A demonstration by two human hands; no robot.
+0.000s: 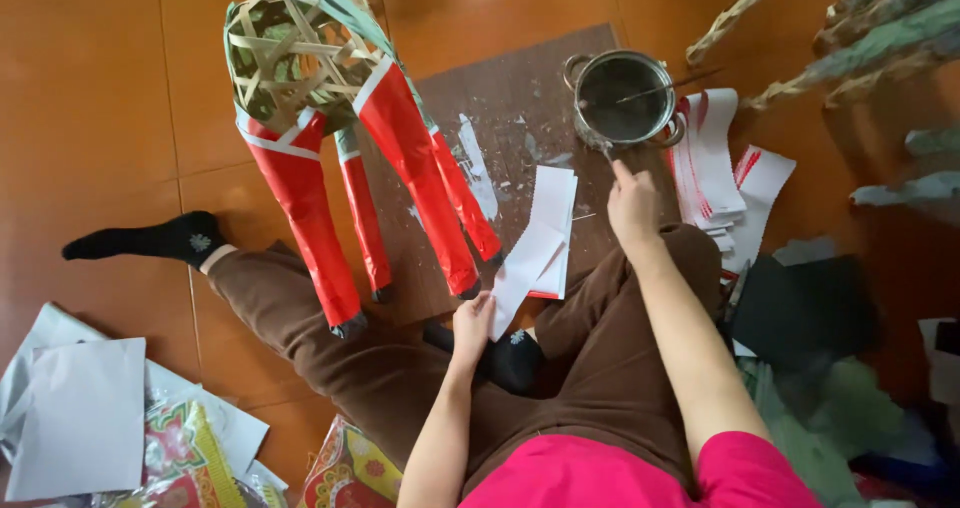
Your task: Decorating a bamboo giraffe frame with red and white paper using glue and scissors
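I sit on the floor with a bamboo-frame animal figure [290, 58] in front of me; its legs [405, 158] are wrapped in red paper with white bands. My left hand [472, 325] pinches the lower end of a long white paper strip [537, 238] that lies over a dark board [500, 78]. My right hand [632, 206] reaches up to the near rim of a small metal pot [622, 98], fingers bunched. Whether it holds anything is unclear. A thin stick [665, 88] rests in the pot.
Stacks of white paper with red edges [712, 158] lie right of the pot. Green-wrapped bamboo pieces [880, 33] sit at the top right, dark cloth [800, 308] at the right. White sheets [80, 413] and colourful printed paper [185, 458] lie at the bottom left. My black-socked foot [165, 238] stretches left.
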